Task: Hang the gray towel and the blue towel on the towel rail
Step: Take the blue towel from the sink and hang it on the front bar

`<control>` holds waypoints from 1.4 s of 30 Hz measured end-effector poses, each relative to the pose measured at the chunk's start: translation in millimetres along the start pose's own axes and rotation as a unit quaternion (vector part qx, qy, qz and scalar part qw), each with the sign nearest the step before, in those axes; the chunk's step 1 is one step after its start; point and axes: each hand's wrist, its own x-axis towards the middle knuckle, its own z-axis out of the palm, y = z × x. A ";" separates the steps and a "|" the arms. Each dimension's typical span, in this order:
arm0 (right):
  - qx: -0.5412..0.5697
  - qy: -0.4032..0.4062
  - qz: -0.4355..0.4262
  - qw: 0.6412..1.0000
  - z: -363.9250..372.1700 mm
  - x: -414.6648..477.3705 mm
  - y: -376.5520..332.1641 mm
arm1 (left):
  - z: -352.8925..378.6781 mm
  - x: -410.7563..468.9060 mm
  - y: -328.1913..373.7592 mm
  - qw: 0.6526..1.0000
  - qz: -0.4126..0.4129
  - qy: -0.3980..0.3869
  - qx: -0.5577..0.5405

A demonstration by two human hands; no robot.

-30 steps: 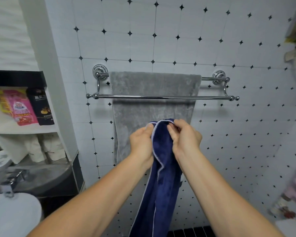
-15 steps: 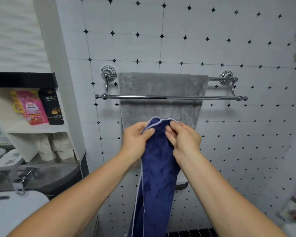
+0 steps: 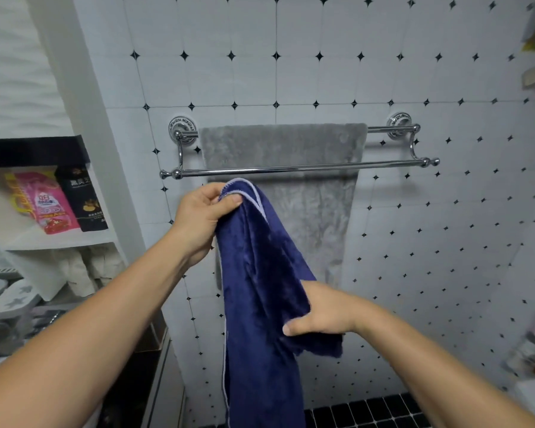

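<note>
Left hand (image 3: pixel 204 217) is clenched on the top edge of the blue towel (image 3: pixel 260 273), thumb pressed over the pale stitched hem and the fingers curled behind the cloth. It holds that edge just below the front bar of the towel rail (image 3: pixel 291 169), near the rail's left end, without touching the bar. Right hand (image 3: pixel 328 313) is lower and to the right, grasping a fold of the same towel, with the thumb on the near side and the fingers hidden behind the fabric. Between the two hands the blue cloth runs in a slanted band. A short flap sticks out past the right hand, and the rest hangs straight down from the left hand and passes out of the bottom of the view.

Behind the blue towel, the gray towel (image 3: pixel 291 143) is draped over the rear bar of the rail and lies flat against the tiled wall (image 3: pixel 322 72). It passes behind the front bar, and its lower part is partly covered by the blue cloth. The blue towel is on neither bar.

To the left, a shelf (image 3: pixel 59 239) carries a pink pouch (image 3: pixel 47 202) and a black pouch (image 3: pixel 82 199) standing side by side.
</note>
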 end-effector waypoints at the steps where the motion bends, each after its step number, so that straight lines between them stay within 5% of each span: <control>1: -0.094 -0.019 0.025 0.995 6.1 1.1 5.6 | -5.4 3.2 2.3 1.000 0.006 0.003 0.002; 4: -0.288 -0.037 0.068 0.954 7.0 0.7 19.8 | -22.9 10.6 3.8 0.999 0.016 0.009 0.046; 13: -0.516 0.110 0.130 0.839 -89.0 -29.3 44.2 | -87.6 8.4 -22.7 0.983 -0.040 0.096 0.152; 17: -0.346 0.262 0.170 0.885 -118.5 -38.1 44.0 | -92.1 9.0 -27.0 0.982 -0.045 0.091 0.158; 23: -0.145 0.309 0.152 0.928 -125.3 -37.6 46.5 | -102.1 11.7 -25.7 0.974 -0.049 0.070 0.211; 31: 0.085 0.413 0.134 0.897 -124.6 -33.0 33.3 | -114.5 11.4 -19.9 0.964 -0.046 0.037 0.260; 42: 0.082 0.472 0.159 0.863 -130.3 -34.6 11.9 | -104.4 12.5 -22.3 0.964 -0.038 0.065 0.255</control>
